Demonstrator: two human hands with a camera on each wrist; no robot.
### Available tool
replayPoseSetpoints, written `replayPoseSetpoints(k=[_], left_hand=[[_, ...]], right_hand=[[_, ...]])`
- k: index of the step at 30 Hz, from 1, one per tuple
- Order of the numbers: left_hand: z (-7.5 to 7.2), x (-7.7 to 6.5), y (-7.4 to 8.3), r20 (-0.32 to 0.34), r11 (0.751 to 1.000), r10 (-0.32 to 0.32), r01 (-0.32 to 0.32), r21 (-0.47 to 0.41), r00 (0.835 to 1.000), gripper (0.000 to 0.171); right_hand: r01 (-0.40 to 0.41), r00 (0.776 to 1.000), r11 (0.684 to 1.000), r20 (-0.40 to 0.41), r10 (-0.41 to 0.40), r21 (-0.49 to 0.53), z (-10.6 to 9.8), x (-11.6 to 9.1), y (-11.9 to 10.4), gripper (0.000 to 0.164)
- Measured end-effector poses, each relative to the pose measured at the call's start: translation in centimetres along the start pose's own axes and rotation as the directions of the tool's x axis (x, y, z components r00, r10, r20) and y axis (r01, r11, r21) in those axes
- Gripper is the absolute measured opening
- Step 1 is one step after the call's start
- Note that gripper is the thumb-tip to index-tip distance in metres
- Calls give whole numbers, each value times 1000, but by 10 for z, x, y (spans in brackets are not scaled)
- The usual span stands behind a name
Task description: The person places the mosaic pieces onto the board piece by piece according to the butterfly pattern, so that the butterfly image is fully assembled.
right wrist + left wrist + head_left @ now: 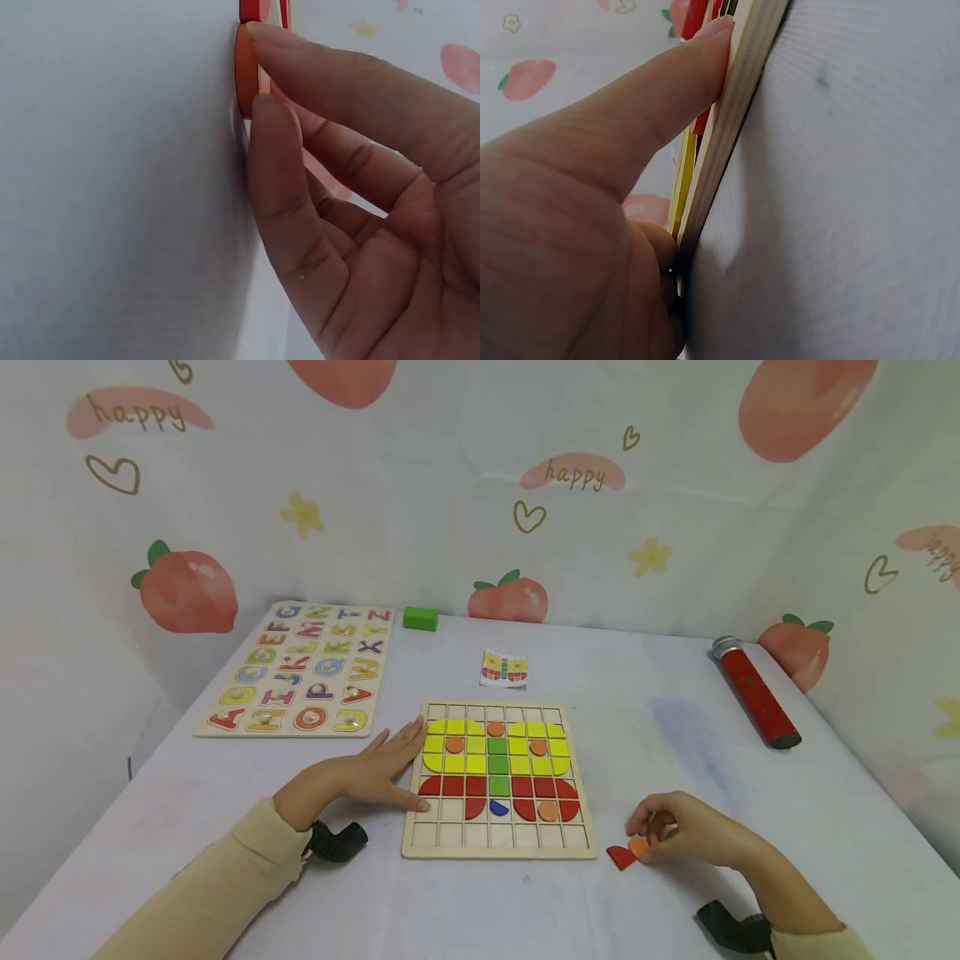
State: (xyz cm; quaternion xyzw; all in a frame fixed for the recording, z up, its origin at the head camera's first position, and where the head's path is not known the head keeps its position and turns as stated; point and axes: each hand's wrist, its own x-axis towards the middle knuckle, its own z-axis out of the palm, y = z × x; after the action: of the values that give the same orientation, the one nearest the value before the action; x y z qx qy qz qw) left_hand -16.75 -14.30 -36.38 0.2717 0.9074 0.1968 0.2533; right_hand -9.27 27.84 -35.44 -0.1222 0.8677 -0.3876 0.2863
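Note:
My left hand (378, 770) rests along the left edge of a wooden grid board (450, 839), fingers straight and spread, thumb lying over the rim. Yellow, red, green, orange and blue pieces fill part of the grid in a butterfly shape. A blue half-round piece (498, 808) sits skewed below the green column. Right of the board, my right hand (693, 831) pinches an orange disc (246, 71) by its edge, thumb and finger curled, low at the tabletop. Beside that disc lies a red quarter-round piece (620, 857).
Behind the board lies a small picture card (504, 669) with a butterfly pattern. An alphabet puzzle board (285, 693) is at the back left, with a green block (420, 619) by it. A red microphone (757, 697) lies at the far right.

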Motion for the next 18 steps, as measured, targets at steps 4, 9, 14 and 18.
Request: replayPoseSetpoints(k=[4, 9, 14, 18], left_hand=[[0, 0, -1, -5, 1000, -5, 5, 6, 1000, 114], [1, 1, -2, -9, 1000, -17, 17, 18, 1000, 115], [1, 2, -2, -13, 1000, -18, 19, 13, 1000, 116], [2, 3, -2, -13, 1000, -21, 21, 11, 1000, 115]], right_hand=[[22, 1000, 1000, 11, -22, -13, -1, 0, 1, 23], [33, 999, 999, 22, -32, -37, -2, 5, -3, 23], [46, 999, 998, 11, -45, -32, -5, 17, -18, 26], [75, 997, 997, 25, -74, -27, -2, 34, -40, 24]])
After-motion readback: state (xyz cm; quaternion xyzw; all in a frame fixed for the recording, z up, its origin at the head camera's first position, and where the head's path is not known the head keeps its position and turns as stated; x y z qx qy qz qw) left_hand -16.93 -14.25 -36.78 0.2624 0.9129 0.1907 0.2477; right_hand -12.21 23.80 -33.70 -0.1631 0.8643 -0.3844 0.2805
